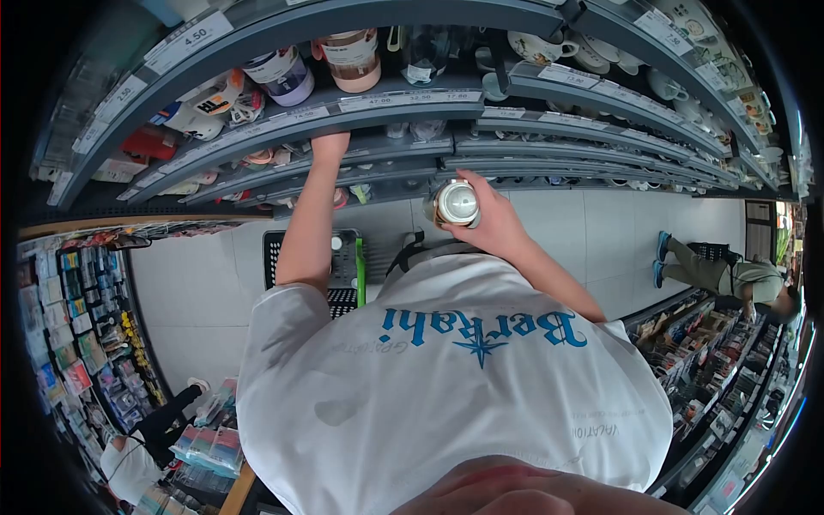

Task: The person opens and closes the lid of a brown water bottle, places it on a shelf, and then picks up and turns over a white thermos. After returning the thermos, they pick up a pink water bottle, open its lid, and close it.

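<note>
My right hand [491, 215] wraps its fingers and thumb around a small round jar-like container [458, 202]. Its pale circular top faces up, and a brownish side shows at the left edge. My left arm stretches forward to the shelving, with the left hand [331, 144] passing under a shelf edge [296, 127]. The fingers of that hand are hidden beneath the shelf, so I cannot tell what they touch. Above it, a purple-based cup [287, 79] and a pink-brown cup [352, 64] stand on the shelf.
Below my left arm is a black basket [273, 249] with a green handle [360, 273]. Patterned teacups [541, 47] fill the right shelves. One person [747, 281] is in the aisle at right, another [133, 463] at lower left. Hanging goods [86, 326] line the left side.
</note>
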Demonstrator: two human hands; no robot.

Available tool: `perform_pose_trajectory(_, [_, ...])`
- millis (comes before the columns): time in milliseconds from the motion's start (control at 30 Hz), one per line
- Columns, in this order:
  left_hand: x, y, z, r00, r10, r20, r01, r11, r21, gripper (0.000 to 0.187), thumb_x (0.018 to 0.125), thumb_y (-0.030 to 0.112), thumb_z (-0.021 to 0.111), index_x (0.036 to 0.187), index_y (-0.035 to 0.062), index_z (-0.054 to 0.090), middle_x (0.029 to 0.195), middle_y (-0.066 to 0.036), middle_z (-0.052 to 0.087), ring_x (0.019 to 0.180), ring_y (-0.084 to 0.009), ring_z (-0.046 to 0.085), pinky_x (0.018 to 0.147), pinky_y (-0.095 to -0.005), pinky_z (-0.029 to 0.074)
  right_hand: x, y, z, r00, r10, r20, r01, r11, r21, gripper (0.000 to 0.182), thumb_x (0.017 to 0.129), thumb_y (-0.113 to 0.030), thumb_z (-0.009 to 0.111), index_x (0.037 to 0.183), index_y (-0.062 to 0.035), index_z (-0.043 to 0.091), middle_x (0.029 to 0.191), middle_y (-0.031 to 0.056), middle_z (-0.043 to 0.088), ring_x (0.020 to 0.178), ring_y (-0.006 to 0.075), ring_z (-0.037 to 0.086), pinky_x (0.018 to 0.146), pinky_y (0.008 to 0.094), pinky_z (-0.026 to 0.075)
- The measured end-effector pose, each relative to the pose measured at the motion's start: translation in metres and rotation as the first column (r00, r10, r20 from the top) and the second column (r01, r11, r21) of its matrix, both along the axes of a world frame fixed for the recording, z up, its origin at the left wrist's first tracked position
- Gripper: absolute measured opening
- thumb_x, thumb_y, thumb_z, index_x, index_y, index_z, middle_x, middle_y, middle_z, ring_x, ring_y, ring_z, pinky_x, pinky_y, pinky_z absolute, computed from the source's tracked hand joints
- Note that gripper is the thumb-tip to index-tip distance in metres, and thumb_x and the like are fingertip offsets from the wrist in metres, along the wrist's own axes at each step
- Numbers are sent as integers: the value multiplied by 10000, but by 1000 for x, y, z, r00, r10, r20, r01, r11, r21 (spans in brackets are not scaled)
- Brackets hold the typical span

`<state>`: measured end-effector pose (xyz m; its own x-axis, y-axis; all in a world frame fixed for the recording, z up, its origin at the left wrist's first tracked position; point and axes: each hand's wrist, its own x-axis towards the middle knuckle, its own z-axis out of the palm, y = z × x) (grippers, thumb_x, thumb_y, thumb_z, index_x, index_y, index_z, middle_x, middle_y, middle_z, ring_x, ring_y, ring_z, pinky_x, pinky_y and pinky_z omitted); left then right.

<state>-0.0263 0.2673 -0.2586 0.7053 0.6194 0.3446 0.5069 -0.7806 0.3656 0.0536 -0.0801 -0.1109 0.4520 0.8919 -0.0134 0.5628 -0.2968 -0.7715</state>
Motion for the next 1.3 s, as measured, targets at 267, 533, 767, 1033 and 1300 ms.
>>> perform_pose_trajectory(267, [11, 40, -40, 985, 76, -155, -77, 997, 1, 362, 917, 335, 487, 1100, 84, 674, 1156, -193, 640, 1098, -390, 575, 954, -490, 432, 6, 3, 5, 1000, -3, -22, 2, 1000, -20, 840, 696, -237, 834, 1382, -57, 384, 1274, 171, 578, 1143, 373, 591, 941, 399, 490])
perform_pose_trajectory(533, [5, 40, -30, 965, 77, -250, -69, 997, 40, 361, 916, 331, 485, 1107, 88, 671, 1164, -192, 638, 1101, -394, 573, 960, -495, 427, 10, 5, 1, 999, 20, -31, -20, 1000, 11, 850, 700, -227, 831, 1395, -59, 372, 1279, 167, 578, 1152, 373, 585, 957, 394, 484])
perform_pose_trajectory(767, [1, 38, -10, 943, 92, -320, -69, 994, 83, 360, 915, 328, 484, 1115, 91, 669, 1172, -190, 636, 1105, -398, 571, 967, -500, 423, 8, 7, 1, 998, 47, -44, -45, 998, 31, 856, 699, -200, 827, 1405, -73, 361, 1275, 154, 588, 1153, 364, 588, 967, 391, 481])
perform_pose_trajectory(1033, [-5, 26, 7, 941, 127, -315, -88, 987, 137, 344, 913, 314, 483, 1093, 90, 674, 1149, -190, 645, 1082, -404, 582, 958, -504, 427, 3, 9, 3, 996, 73, -43, -69, 995, 72, 854, 703, -200, 823, 1409, -67, 362, 1277, 155, 586, 1161, 361, 582, 976, 392, 477])
perform_pose_trajectory(1300, [-16, 17, 20, 974, 80, -213, -32, 975, 221, 274, 878, 256, 552, 1040, 71, 675, 1061, -192, 658, 1019, -403, 595, 900, -488, 458, -3, 13, 2, 992, 126, -19, -123, 985, 119, 850, 708, -222, 820, 1409, -68, 365, 1275, 154, 588, 1151, 359, 583, 971, 404, 478])
